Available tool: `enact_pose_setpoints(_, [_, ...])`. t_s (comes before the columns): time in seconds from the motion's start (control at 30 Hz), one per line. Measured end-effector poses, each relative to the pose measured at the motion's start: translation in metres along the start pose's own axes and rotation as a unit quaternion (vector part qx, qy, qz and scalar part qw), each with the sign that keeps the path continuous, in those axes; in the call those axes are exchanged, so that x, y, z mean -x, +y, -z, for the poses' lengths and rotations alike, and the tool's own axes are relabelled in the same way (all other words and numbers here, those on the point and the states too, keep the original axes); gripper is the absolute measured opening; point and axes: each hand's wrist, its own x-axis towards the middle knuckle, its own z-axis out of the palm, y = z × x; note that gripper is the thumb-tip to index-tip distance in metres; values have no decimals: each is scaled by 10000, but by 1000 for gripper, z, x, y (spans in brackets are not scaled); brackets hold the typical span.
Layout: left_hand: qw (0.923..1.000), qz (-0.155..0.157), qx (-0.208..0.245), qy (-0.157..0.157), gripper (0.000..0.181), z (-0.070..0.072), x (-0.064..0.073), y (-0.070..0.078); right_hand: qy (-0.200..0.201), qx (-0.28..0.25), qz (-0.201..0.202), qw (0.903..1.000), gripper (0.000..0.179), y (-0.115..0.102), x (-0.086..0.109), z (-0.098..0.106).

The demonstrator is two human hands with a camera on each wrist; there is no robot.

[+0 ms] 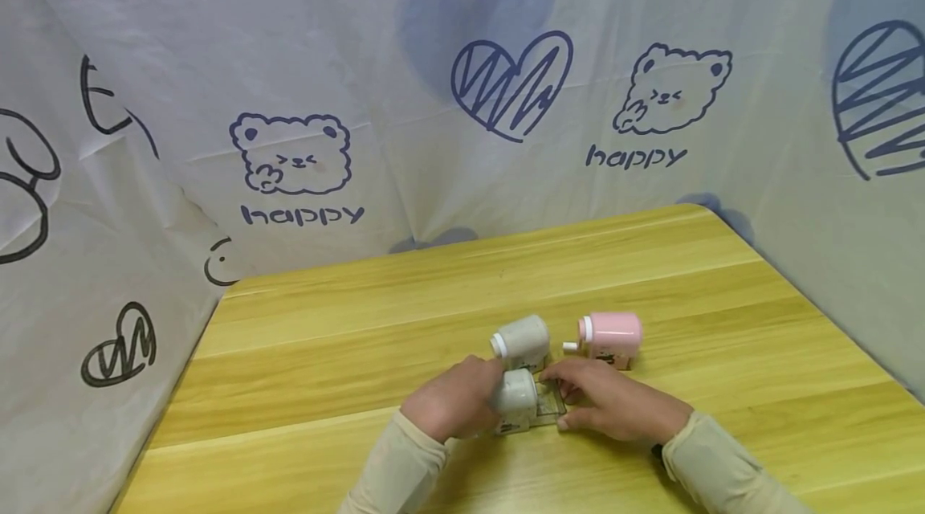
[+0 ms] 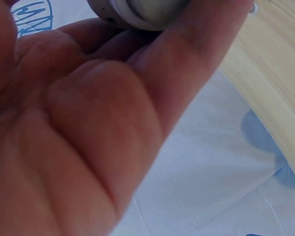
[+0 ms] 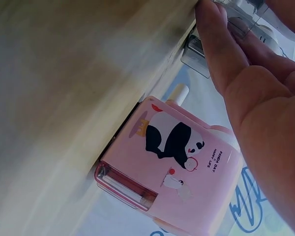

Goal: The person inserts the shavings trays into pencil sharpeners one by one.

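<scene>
Close to the table's front, a white pencil sharpener [image 1: 515,392] stands with its clear shavings drawer [image 1: 549,405] out on the right side. My left hand [image 1: 457,399] grips this sharpener from the left; in the left wrist view only part of its round end [image 2: 150,12] shows past my fingers. With thumb and fingers, my right hand [image 1: 614,400] pinches the clear drawer, also visible at the top of the right wrist view. Just behind stands a second, greyish-white sharpener [image 1: 526,337]. Beyond my right hand is a pink sharpener [image 1: 614,331] with a panda print and a white crank knob [image 3: 178,93].
The wood-grain table [image 1: 347,329] reaches back to a white cloth [image 1: 405,177] printed with bears and hearts, which hangs along the back and both sides. A dark band [image 1: 658,454] sits at my right wrist.
</scene>
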Motion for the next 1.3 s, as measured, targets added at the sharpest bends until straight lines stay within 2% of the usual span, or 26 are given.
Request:
enact_pose_setpoints(0.4, [10000,24,6,-13,40,0,0,0,124,241,-20,9996,51,-4,-2,-3])
enact_pose_setpoints(0.7, [10000,5,10,24,38,0,1,0,218,359,160,9990,50,-5,0,-5])
enact_pose_setpoints(0.97, [10000,-5,-32,14,38,0,1,0,192,367,122,9991,50,-5,-1,-5])
enact_pose_setpoints(1.3, [9999,12,-145,-34,40,0,-1,0,100,441,288,9986,49,-4,-1,-4])
